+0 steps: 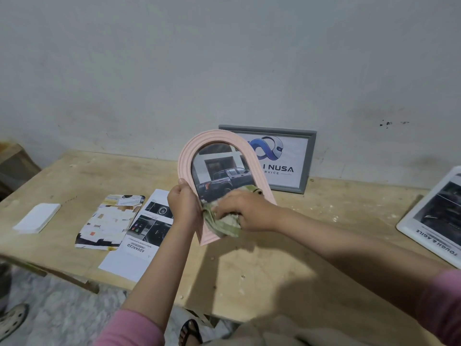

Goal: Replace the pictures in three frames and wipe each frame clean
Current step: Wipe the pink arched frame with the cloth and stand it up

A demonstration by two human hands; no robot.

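A pink arched frame [197, 148] with a picture of a dark pickup truck stands tilted above the wooden table [274, 270]. My left hand [183, 203] grips its left edge. My right hand [242, 211] presses a crumpled greenish cloth [222, 224] against the lower part of the glass. Behind it a grey rectangular frame [308, 161] with a blue logo print leans on the wall. A white frame [429, 221] with a dark car print lies at the table's right edge.
Loose printed pictures lie left of the hands: a car brochure page [139, 236] and a pale collage print [107, 221]. A small white block [37, 217] sits further left. A sandalled foot [190, 332] shows below the table's front edge.
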